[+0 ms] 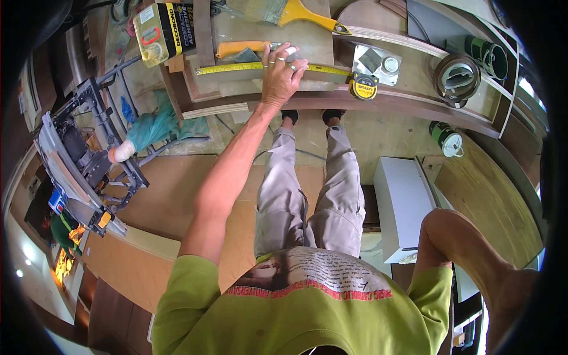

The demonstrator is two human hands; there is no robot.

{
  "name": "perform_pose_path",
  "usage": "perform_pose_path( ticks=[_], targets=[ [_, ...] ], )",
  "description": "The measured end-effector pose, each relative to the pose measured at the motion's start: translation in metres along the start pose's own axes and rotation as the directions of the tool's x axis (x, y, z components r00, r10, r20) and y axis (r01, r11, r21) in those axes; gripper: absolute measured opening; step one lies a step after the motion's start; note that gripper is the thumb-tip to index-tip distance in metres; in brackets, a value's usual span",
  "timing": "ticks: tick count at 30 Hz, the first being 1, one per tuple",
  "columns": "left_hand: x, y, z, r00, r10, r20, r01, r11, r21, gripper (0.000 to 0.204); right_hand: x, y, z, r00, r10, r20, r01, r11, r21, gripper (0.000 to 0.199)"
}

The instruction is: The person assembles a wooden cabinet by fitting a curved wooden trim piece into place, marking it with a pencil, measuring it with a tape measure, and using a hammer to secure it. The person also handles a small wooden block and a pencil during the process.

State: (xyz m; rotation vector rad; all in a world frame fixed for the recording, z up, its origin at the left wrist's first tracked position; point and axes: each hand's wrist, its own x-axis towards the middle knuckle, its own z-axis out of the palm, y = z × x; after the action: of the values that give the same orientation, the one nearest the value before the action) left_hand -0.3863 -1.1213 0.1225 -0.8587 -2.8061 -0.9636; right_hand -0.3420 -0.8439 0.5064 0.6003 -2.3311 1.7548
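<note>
Wooden workbench (414, 83) curves across the top of my view, above a plywood floor. At 12 o'clock my left hand (281, 74) lies flat, fingers spread, pressing on the yellow tape (231, 68) pulled out along the bench; its case (362, 86) sits at 1 o'clock. Just above the hand are a knife with orange handle (242, 47) and a yellow brush (296, 12). My right hand is outside the picture; only the bent arm (467, 260) shows at 4 o'clock, so I cannot tell its grip.

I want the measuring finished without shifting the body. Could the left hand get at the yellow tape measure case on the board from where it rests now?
Probably yes. The left hand lies flat on the extended tape blade, and the tape measure case sits just to its right on the same board, with nothing standing between them.
</note>
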Motion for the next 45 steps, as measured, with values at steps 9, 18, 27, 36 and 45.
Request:
perform_pose_path(
  ticks=[9,18,27,36,45],
  targets=[
    [0.004,0.003,0.0,1.0,0.007,-0.006,-0.007,1.0,-0.026,0.016,-0.082,0.14,0.082,0.809,0.556,-0.19,-0.58,0.809,-0.1,0.019],
    [0.004,0.002,0.002,1.0,0.012,-0.006,-0.013,1.0,-0.019,0.017,-0.135,0.236,0.165,0.775,0.548,-0.313,-0.609,0.78,-0.143,0.019],
    [0.005,0.003,0.0,1.0,-0.003,0.01,0.004,1.0,-0.023,0.017,-0.145,0.253,0.176,0.81,0.477,-0.34,-0.571,0.774,-0.275,0.019],
    [0.005,0.004,0.001,1.0,-0.007,-0.003,0.007,1.0,-0.029,0.015,-0.142,0.254,0.174,0.837,0.434,-0.334,-0.537,0.769,-0.347,0.016],
    [0.005,0.004,0.001,1.0,-0.012,-0.001,0.012,1.0,-0.026,0.014,-0.143,0.256,0.175,0.833,0.445,-0.328,-0.544,0.768,-0.339,0.015]
  ],
)
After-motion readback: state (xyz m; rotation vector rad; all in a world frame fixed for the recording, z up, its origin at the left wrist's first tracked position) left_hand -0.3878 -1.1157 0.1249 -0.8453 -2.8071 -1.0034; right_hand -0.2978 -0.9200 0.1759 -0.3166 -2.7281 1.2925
